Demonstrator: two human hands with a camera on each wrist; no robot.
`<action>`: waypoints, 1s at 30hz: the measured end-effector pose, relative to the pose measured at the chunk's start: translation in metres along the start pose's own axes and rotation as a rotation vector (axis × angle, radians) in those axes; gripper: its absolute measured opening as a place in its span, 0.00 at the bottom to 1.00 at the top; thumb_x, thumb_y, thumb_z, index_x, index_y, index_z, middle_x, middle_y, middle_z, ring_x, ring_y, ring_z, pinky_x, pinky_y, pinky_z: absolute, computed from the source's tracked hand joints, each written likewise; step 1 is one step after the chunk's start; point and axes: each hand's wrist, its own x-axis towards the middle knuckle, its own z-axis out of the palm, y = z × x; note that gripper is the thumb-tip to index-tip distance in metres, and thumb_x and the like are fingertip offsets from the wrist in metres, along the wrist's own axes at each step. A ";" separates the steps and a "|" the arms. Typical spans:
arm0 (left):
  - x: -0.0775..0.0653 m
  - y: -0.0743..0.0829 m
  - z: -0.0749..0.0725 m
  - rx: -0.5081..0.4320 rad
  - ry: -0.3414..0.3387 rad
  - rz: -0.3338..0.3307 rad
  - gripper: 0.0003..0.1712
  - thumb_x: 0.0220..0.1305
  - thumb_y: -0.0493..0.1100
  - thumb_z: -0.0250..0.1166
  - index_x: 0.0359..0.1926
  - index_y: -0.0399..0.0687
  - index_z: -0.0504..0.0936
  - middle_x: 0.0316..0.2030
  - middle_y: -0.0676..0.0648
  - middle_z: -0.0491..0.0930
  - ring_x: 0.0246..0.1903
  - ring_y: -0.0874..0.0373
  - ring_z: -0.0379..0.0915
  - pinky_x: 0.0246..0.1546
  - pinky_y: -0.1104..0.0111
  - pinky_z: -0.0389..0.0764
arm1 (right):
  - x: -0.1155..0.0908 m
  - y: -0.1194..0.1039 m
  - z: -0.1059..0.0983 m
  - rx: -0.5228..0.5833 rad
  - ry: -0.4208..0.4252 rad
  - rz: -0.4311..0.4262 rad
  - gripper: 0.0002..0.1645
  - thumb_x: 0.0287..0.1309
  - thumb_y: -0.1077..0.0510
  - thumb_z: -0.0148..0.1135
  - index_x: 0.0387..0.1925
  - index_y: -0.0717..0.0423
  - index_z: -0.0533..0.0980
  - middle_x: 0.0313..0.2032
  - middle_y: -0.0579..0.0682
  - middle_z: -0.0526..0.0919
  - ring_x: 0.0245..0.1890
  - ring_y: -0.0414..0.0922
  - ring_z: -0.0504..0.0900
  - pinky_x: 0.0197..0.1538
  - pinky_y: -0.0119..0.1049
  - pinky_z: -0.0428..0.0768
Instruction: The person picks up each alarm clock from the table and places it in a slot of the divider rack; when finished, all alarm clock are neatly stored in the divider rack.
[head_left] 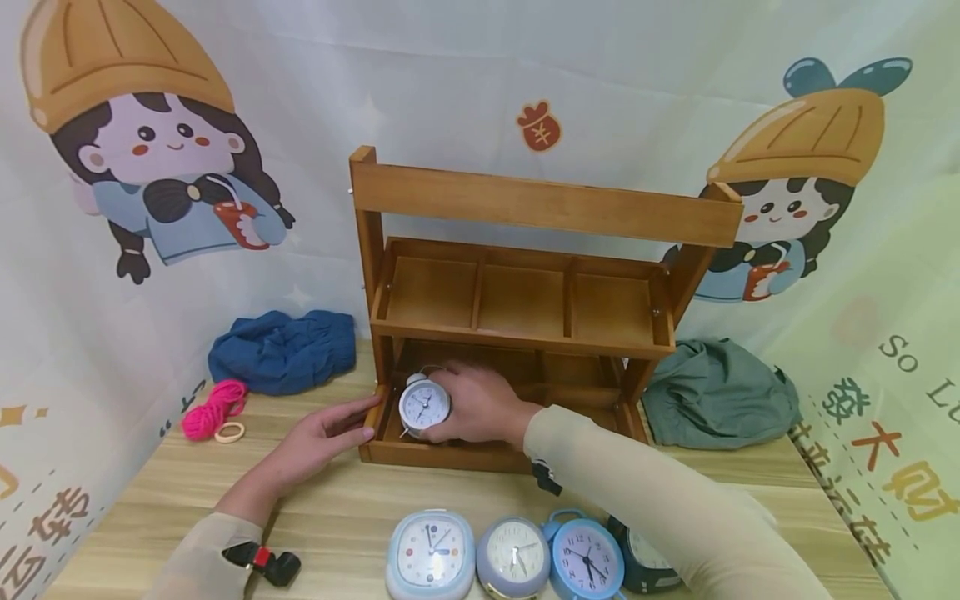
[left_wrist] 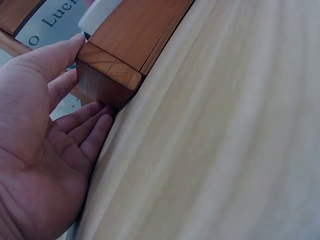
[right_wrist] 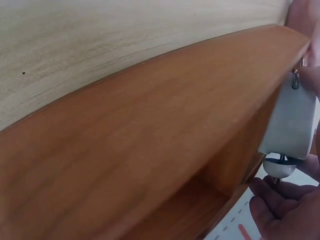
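Observation:
A small white twin-bell alarm clock is held by my right hand over the left part of the lower tray of a brown wooden rack. From the right wrist view, the white side of the clock and one bell show beside the tray's front board, with the fingers around them. My left hand touches the rack's lower left front corner, its fingers mostly straight. The left wrist view shows that corner against the fingertips. Part of the lower tray is hidden behind my right hand.
Along the front stand a white-blue square clock, a grey-purple round clock, a blue twin-bell clock and a dark clock partly behind my sleeve. Blue cloth, pink yarn, a ring and green cloth flank the rack.

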 end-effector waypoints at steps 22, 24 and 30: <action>0.001 0.000 0.004 0.014 0.005 -0.011 0.34 0.82 0.52 0.69 0.82 0.49 0.75 0.80 0.41 0.71 0.79 0.39 0.66 0.67 0.76 0.70 | 0.006 0.017 0.019 0.029 -0.109 0.000 0.53 0.65 0.29 0.76 0.81 0.52 0.71 0.76 0.51 0.77 0.73 0.49 0.78 0.77 0.47 0.73; 0.001 -0.001 0.004 0.015 0.005 -0.007 0.34 0.82 0.52 0.69 0.82 0.49 0.75 0.80 0.41 0.71 0.79 0.39 0.66 0.67 0.76 0.70 | 0.001 0.017 0.015 0.059 -0.106 0.003 0.56 0.67 0.29 0.74 0.84 0.52 0.67 0.78 0.52 0.75 0.76 0.50 0.75 0.79 0.49 0.72; 0.000 0.000 0.002 0.047 0.007 -0.015 0.35 0.83 0.53 0.68 0.83 0.50 0.74 0.81 0.42 0.71 0.79 0.39 0.66 0.71 0.66 0.71 | -0.027 0.003 -0.006 0.191 -0.055 -0.046 0.55 0.69 0.30 0.74 0.84 0.54 0.66 0.77 0.53 0.76 0.77 0.50 0.74 0.79 0.49 0.71</action>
